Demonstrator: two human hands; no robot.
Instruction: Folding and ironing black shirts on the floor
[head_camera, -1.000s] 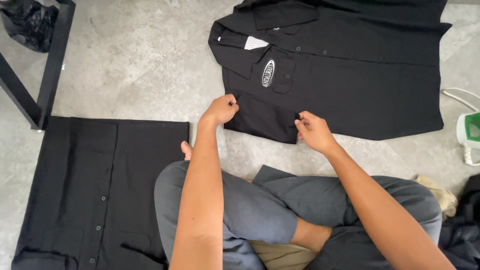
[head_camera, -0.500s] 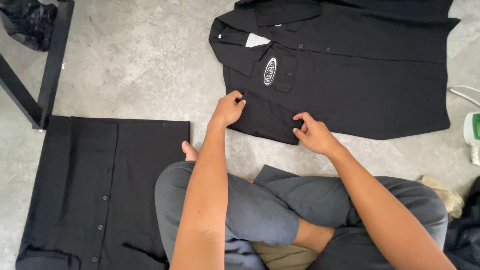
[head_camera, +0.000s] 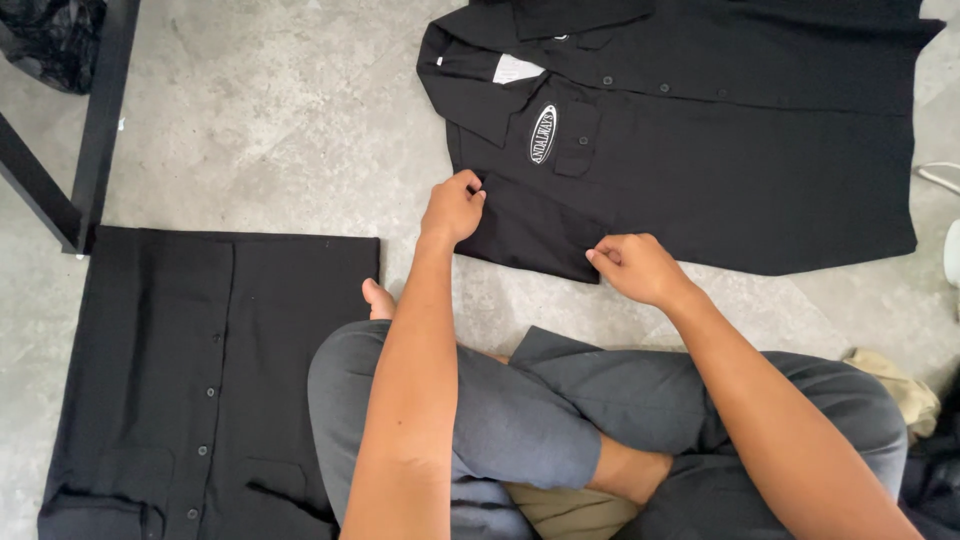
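Head view: left hand (head_camera: 452, 207) and right hand (head_camera: 632, 266) each pinch the shirt (head_camera: 720, 150) sleeve edge, keeping it flat on the floor (head_camera: 250, 130); folded shirt (head_camera: 200, 380) lies at 8 o'clock.

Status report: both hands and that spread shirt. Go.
Left hand pinching sleeve edge of black shirt. Right hand gripping sleeve's lower corner. Folded black shirt lies apart, left.

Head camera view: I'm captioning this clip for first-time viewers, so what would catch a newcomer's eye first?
Probably the black shirt spread on the grey floor at upper right, with a white oval patch on its chest. The left hand and right hand both pinch its near sleeve edge. A folded black shirt lies at lower left.
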